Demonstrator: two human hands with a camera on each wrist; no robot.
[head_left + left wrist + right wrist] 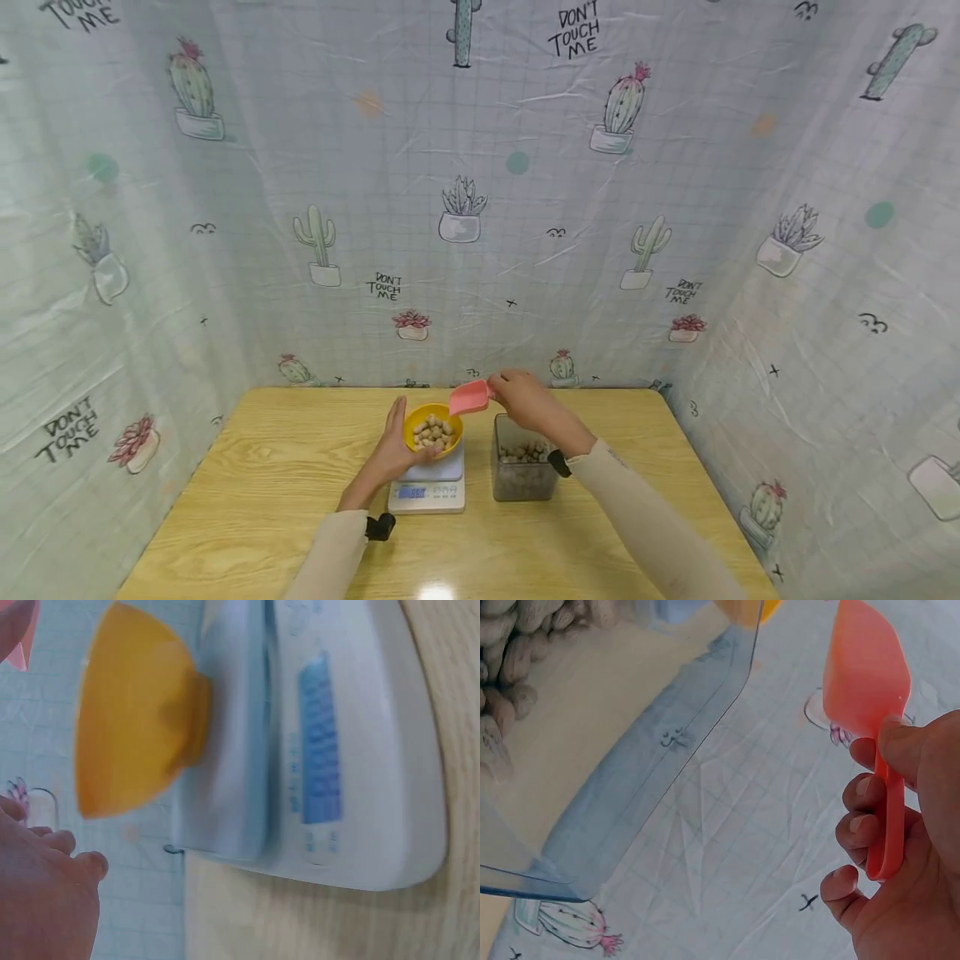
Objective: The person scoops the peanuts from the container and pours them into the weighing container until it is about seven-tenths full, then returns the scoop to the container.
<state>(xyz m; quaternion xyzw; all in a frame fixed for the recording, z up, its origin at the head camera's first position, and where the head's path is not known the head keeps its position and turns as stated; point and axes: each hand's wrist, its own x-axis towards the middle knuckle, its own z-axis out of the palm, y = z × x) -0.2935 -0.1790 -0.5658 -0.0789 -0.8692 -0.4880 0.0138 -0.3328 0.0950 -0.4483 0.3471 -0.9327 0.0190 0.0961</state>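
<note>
A yellow bowl holding peanuts in their shells stands on a white kitchen scale, whose display is lit. Around the bowl's left side is my left hand, its fingers extended; the left wrist view shows this hand apart from the bowl. My right hand grips a pink scoop by its handle, thumb on top. Tilted toward the bowl, the scoop overlaps its right rim in the head view. From the right wrist, only the underside of the scoop shows.
Right of the scale is a clear plastic box with more peanuts, below my right forearm. Everything stands on a wooden table. A cactus-print curtain hangs behind and along both sides.
</note>
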